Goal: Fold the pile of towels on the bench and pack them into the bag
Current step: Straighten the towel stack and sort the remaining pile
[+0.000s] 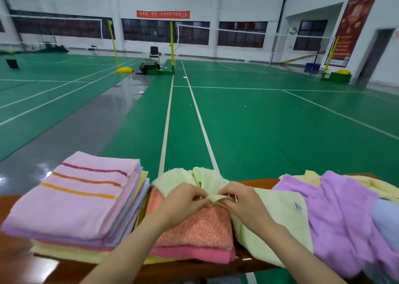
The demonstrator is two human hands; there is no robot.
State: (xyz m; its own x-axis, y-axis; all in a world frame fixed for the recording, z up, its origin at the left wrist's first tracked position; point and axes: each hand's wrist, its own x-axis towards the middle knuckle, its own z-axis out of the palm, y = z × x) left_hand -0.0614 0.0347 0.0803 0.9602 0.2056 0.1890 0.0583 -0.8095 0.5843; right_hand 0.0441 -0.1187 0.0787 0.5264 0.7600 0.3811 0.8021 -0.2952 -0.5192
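A pale green towel lies rumpled across the middle of the wooden bench. My left hand and my right hand both pinch one edge of it, close together, above a folded orange towel that rests on a pink one. To the left stands a stack of folded towels, topped by a pink striped towel. To the right lies an unfolded heap with a purple towel on top. No bag is in view.
The bench runs across the bottom of the view, its front edge near me. Beyond it stretches a green badminton court floor with yellow net posts, a chair and a dark bundle far off.
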